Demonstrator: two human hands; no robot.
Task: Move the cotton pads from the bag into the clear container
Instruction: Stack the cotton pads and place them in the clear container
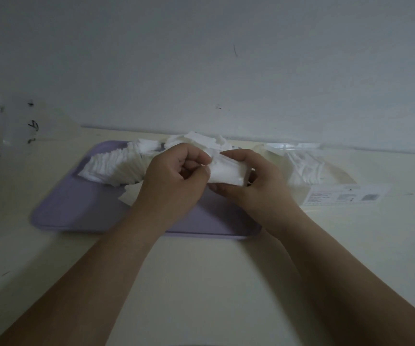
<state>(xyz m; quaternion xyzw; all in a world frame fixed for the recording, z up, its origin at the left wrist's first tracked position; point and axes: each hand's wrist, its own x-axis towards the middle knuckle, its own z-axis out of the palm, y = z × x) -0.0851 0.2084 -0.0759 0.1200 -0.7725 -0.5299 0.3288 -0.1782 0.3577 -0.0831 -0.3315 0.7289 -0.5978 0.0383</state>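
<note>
Both my hands meet over the lilac tray (59, 216). My right hand (254, 181) grips a small stack of white cotton pads (226, 172) from the right side. My left hand (174, 176) pinches the stack's left end with curled fingers. A long fanned row of cotton pads (111, 166) lies on the tray behind my left hand, with more loose pads (199, 138) at the back. The clear bag (326, 176), with a printed label, lies on the table to the right and holds more pads (304, 168). A clear container (34, 123) stands at the far left against the wall.
The cream table (214, 283) runs to a pale wall close behind the tray. A single pad (129, 193) lies flat on the tray near my left wrist. The clear container has dark marks on its side.
</note>
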